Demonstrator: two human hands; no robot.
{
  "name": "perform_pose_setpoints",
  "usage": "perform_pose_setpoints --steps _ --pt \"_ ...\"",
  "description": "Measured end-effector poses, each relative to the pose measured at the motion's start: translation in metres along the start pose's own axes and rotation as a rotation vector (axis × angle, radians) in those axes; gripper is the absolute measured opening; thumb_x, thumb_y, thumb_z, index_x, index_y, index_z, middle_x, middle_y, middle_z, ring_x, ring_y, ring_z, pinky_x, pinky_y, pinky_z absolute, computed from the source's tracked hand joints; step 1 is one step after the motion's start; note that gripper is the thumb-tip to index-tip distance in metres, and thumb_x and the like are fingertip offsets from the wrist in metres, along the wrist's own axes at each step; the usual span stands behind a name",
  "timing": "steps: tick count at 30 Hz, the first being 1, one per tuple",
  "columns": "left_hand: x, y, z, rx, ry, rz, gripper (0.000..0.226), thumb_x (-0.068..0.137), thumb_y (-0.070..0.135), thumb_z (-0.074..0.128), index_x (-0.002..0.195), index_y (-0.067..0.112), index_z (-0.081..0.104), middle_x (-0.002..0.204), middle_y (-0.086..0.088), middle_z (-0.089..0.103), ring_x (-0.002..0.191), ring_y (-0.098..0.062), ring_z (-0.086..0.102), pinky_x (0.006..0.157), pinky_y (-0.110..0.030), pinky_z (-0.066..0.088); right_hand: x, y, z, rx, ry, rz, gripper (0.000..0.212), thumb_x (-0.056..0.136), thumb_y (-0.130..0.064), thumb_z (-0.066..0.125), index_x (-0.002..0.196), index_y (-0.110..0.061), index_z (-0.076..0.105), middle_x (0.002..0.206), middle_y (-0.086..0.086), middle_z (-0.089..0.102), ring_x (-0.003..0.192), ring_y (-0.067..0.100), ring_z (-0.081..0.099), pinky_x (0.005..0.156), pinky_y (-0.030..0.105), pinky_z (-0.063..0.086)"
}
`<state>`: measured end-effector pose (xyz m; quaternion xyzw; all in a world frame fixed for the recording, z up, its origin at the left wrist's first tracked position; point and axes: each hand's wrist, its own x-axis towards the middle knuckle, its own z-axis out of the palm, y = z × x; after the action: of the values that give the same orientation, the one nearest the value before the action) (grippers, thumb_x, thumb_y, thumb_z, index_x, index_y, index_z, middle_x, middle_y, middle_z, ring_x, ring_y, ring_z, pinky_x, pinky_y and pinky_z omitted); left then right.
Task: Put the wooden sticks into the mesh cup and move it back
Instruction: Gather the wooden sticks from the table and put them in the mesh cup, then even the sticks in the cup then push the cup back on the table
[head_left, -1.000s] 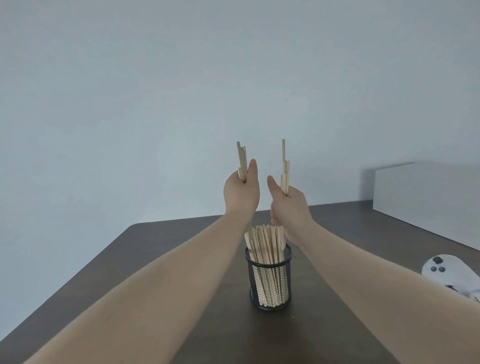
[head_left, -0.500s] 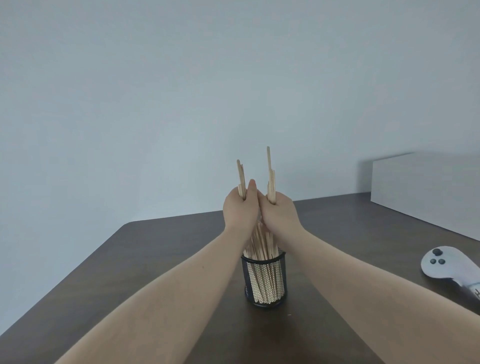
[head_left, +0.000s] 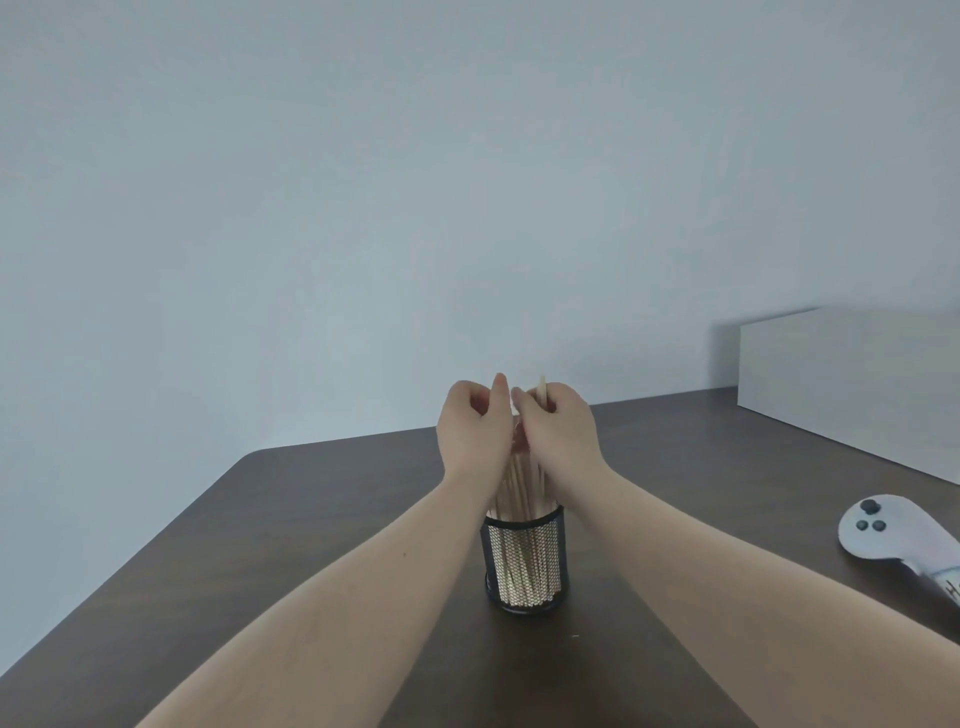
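A black mesh cup (head_left: 524, 566) stands upright on the dark table (head_left: 291, 545), packed with several pale wooden sticks (head_left: 519, 483) that rise out of its rim. Both my hands hover side by side just above those sticks. My left hand (head_left: 470, 428) is loosely curled with the thumb up, and no stick shows in it. My right hand (head_left: 558, 431) is closed around the tops of the sticks, and one stick tip (head_left: 543, 389) pokes up above its fingers. The hands hide the upper ends of the sticks.
A white game controller (head_left: 893, 535) lies at the table's right edge. A white box (head_left: 852, 384) stands at the back right against the pale wall. The table's rounded far-left corner (head_left: 254, 457) is close to the wall.
Both hands came together and sank toward the cup. The sticks that stood tall above my fists have slid down; only one tip still shows above the right hand.
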<state>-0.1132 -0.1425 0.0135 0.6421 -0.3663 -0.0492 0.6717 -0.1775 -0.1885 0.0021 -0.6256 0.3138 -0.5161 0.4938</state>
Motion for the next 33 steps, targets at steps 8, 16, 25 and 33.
perform_pose_setpoints --steps 8,16,25,33 --pt "0.008 0.014 -0.013 -0.097 0.028 0.018 0.027 0.095 0.038 0.046 0.084 0.015 0.056 0.088 0.0 0.067 0.083 -0.008 0.062 0.066 -0.018 0.04 0.003 -0.012 -0.009 0.004 -0.009 -0.017 0.031 0.097 -0.032 0.047 0.1 -0.011 0.07 0.098 0.001 0.074 0.098 0.017 0.068 0.081 0.03 0.053" --pt "0.02 0.012 -0.036 -0.112 0.075 -0.007 0.034 0.097 0.043 0.04 0.099 0.015 0.06 0.097 0.002 0.068 0.1 -0.014 0.061 0.075 -0.023 0.036 -0.001 -0.017 -0.016 -0.466 -0.351 -0.047 0.065 0.099 -0.05 0.032 0.124 0.003 0.06 0.126 0.021 0.063 0.115 0.036 0.058 0.097 0.042 0.044" --pt "0.032 -0.006 -0.082 0.008 0.171 -0.035 0.036 0.096 0.04 0.039 0.104 0.013 0.06 0.099 0.002 0.067 0.102 -0.016 0.06 0.081 -0.029 0.035 -0.005 -0.008 -0.009 -0.784 -0.483 -0.147 0.092 0.073 -0.077 0.05 0.147 -0.026 0.033 0.154 -0.009 0.034 0.141 0.014 0.033 0.113 0.04 0.032" --pt "0.029 -0.03 -0.108 0.148 0.08 -0.137 0.027 0.095 0.036 0.043 0.102 0.016 0.059 0.105 0.003 0.064 0.097 -0.018 0.056 0.079 -0.03 0.037 -0.003 0.005 0.004 -0.854 -0.438 -0.263 0.025 0.085 -0.044 0.059 0.097 -0.022 0.061 0.095 -0.01 0.06 0.095 0.015 0.054 0.076 0.03 0.045"
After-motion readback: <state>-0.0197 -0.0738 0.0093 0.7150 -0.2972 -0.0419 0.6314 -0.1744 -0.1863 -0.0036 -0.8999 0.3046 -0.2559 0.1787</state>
